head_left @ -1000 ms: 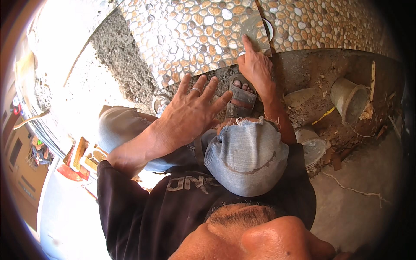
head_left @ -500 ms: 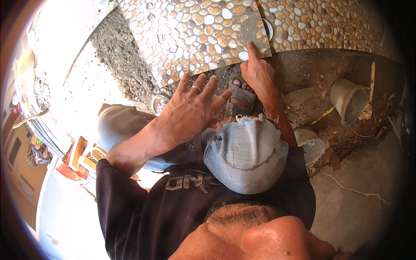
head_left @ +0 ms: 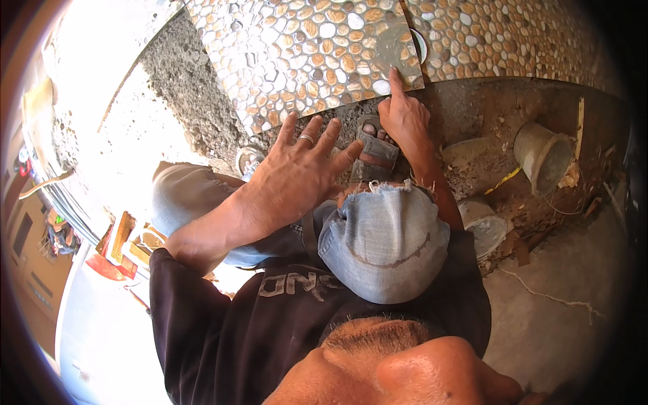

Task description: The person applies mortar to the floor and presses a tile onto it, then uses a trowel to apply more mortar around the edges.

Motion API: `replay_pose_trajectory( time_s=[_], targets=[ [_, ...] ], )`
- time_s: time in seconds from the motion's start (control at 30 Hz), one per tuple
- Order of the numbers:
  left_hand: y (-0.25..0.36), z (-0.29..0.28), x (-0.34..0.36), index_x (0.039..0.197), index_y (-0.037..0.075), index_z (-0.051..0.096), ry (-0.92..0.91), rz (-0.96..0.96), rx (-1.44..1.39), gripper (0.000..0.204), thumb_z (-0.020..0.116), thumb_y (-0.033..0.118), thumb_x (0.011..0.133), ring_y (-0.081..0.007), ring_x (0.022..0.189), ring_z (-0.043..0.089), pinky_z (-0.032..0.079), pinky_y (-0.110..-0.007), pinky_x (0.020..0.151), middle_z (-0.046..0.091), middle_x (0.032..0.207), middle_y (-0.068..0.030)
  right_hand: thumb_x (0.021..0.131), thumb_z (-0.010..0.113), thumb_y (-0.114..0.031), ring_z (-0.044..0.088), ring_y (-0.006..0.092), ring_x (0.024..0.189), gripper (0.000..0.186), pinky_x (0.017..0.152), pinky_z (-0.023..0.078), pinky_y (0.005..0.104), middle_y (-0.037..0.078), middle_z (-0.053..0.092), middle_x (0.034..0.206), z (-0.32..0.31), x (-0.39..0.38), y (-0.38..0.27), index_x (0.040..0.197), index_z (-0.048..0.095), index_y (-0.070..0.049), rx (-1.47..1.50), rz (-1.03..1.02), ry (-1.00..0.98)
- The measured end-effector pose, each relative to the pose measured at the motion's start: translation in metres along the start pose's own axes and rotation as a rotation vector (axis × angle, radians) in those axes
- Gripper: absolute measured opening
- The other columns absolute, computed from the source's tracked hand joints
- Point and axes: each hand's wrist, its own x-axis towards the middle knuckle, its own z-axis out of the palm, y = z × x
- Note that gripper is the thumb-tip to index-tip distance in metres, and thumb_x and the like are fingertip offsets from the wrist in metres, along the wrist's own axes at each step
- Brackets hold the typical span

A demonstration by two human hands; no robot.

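Note:
A pebble-patterned tile lies ahead of me, with a grey cement smear near its right corner. My right hand reaches to that corner. Its index finger is stretched out onto the tile just below the smear, the other fingers are loosely curled, and nothing shows in it. My left hand is open with fingers spread and a ring on one finger. Its fingertips are close to the tile's near edge; whether they touch cannot be told. Partly covered by the tile's right edge is a white round rim.
A second pebble-patterned tile surface spreads to the right. Two cement-stained buckets lie tipped on the dirt at the right, near a wood strip and a string. Rough concrete borders the tile's left side. My knee rises between my arms.
My right index finger has drawn back slightly toward me and to the right, off the smear. My left hand has hardly moved.

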Motion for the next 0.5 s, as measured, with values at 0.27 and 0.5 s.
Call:
replay_pose_trajectory(
  time_s=[0.27, 0.5],
  targets=[
    [0.0, -0.001, 0.002, 0.145, 0.018, 0.038, -0.005, -0.006, -0.017, 0.069, 0.066, 0.039, 0.086, -0.0341, 0.135, 0.037, 0.026, -0.056, 0.113, 0.04, 0.144, -0.019, 0.088, 0.05, -0.023, 0.063, 0.0466, 0.072, 0.063, 0.072, 0.049, 0.0559, 0.027, 0.065, 0.074, 0.002, 0.001, -0.009, 0.147, 0.032, -0.011, 0.003, -0.067, -0.026],
    [-0.003, 0.002, 0.002, 0.141, 0.015, 0.044, 0.054, 0.034, 0.01, 0.063, 0.062, 0.043, 0.087, -0.037, 0.131, 0.042, 0.028, -0.058, 0.111, 0.046, 0.139, -0.0211, 0.086, 0.051, -0.015, 0.065, 0.0424, 0.083, 0.063, 0.073, 0.051, 0.0514, 0.022, 0.062, 0.112, 0.015, 0.011, -0.019, 0.147, 0.034, -0.014, 0.084, -0.309, 0.169]
  ],
)
